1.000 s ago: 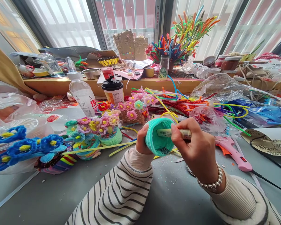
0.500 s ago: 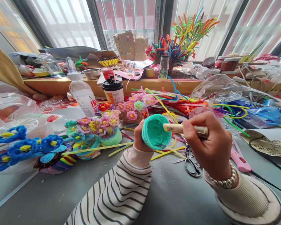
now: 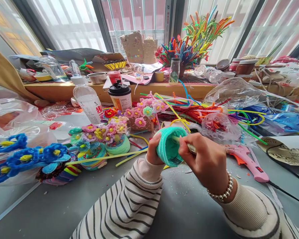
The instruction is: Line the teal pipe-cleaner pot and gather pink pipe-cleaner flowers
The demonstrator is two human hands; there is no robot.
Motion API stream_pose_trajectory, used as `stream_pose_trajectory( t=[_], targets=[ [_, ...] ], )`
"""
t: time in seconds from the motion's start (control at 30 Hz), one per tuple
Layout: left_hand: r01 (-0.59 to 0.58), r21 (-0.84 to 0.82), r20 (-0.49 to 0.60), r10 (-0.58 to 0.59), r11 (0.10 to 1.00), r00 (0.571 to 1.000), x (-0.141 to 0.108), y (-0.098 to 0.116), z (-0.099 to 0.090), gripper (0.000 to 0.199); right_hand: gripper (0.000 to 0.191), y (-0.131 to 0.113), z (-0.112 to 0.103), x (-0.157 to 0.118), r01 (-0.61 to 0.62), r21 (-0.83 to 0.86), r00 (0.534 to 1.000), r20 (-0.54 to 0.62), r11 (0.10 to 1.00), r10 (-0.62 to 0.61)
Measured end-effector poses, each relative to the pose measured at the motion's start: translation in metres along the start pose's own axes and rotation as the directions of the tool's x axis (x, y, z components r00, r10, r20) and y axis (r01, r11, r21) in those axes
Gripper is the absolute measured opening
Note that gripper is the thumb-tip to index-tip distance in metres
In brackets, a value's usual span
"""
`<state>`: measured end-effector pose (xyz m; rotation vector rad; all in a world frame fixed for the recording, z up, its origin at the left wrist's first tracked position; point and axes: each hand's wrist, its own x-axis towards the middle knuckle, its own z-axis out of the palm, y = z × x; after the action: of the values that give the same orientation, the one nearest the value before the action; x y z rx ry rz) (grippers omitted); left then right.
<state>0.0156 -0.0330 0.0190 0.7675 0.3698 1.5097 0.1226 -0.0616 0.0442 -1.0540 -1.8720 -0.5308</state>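
A turquoise cup-shaped piece [image 3: 164, 149] is tilted with its opening toward my right hand. My left hand [image 3: 154, 150] is wrapped round its left side, the fingers partly hidden behind it. In my closed right hand [image 3: 204, 157] is a pale, marker-like stick [image 3: 191, 148], its front end inside the cup's opening; the tip cannot be made out. Left of my hands, pink and yellow fuzzy flowers [image 3: 112, 129] rise from a green coiled pot [image 3: 118, 146].
A pink glue gun [image 3: 249, 162] with a cord lies at the right. Blue fuzzy flowers [image 3: 27, 157] are at the left. Behind stand a plastic bottle [image 3: 87, 99], a lidded paper cup [image 3: 121, 98] and a heap of coloured pipe cleaners [image 3: 194, 113].
My right hand has moved left and pushed the stick's end into the cup. The cup has shifted slightly right and down and turned. The glue gun is more exposed; the scissors are now mostly hidden.
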Motion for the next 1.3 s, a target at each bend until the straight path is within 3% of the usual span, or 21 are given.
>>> stream_pose_trajectory(
  t=[0.13, 0.23, 0.33, 0.47, 0.53, 0.63, 0.77, 0.9, 1.0, 1.1, 1.17, 1.3],
  targets=[
    [-0.032, 0.105, -0.048, 0.038, 0.994, 0.998, 0.001, 0.000, -0.004, 0.024, 0.013, 0.006, -0.011, 0.008, -0.214, 0.149, 0.976, 0.068, 0.965, 0.206],
    [-0.110, 0.214, -0.152, 0.144, 0.971, 0.978, 0.002, -0.003, -0.012, 0.019, 0.012, 0.007, -0.019, 0.011, -0.305, 0.161, 0.949, -0.035, 0.939, 0.314],
    [-0.116, 0.183, -0.124, 0.140, 0.976, 0.982, 0.002, -0.005, -0.013, 0.020, 0.011, 0.005, -0.016, 0.008, -0.177, 0.102, 0.981, -0.057, 0.979, 0.183],
    [0.011, 0.107, 0.009, -0.012, 0.994, 1.000, 0.000, -0.003, -0.004, 0.024, 0.014, 0.005, -0.001, 0.003, -0.015, 0.056, 1.000, 0.001, 0.998, 0.015],
    [0.052, 0.097, 0.027, -0.055, 0.994, 0.998, 0.000, -0.003, -0.001, 0.025, 0.015, 0.007, 0.000, 0.005, -0.023, 0.058, 1.000, 0.017, 0.998, 0.023],
    [-0.014, 0.161, -0.008, 0.015, 0.987, 1.000, 0.002, -0.004, -0.007, 0.025, 0.013, 0.008, -0.007, 0.008, -0.090, 0.102, 0.995, 0.056, 0.991, 0.085],
    [-0.078, 0.192, -0.079, 0.095, 0.978, 0.992, 0.004, -0.007, -0.017, 0.021, 0.011, 0.004, -0.011, 0.007, -0.116, 0.131, 0.992, -0.043, 0.985, 0.122],
    [0.012, 0.156, -0.019, -0.009, 0.988, 1.000, 0.003, -0.009, -0.015, 0.025, 0.013, 0.004, -0.002, 0.003, 0.009, 0.071, 1.000, -0.007, 0.997, -0.009],
    [0.033, 0.145, 0.013, -0.035, 0.989, 0.999, 0.004, -0.009, -0.012, 0.028, 0.013, 0.006, -0.004, 0.003, -0.048, 0.086, 0.999, -0.003, 0.995, 0.048],
    [-0.098, 0.170, -0.069, 0.111, 0.981, 0.991, 0.005, -0.007, -0.012, 0.021, 0.010, 0.005, -0.011, 0.005, -0.127, 0.092, 0.982, -0.128, 0.988, 0.138],
    [-0.192, 0.164, -0.105, 0.211, 0.968, 0.972, 0.004, -0.005, -0.010, 0.019, 0.009, 0.004, -0.011, 0.004, -0.086, 0.078, 0.986, -0.137, 0.993, 0.096],
    [-0.040, 0.082, -0.003, 0.040, 0.996, 0.999, 0.000, -0.001, -0.003, 0.024, 0.014, 0.001, -0.007, 0.003, 0.003, 0.053, 1.000, 0.021, 0.999, -0.004]
  ],
)
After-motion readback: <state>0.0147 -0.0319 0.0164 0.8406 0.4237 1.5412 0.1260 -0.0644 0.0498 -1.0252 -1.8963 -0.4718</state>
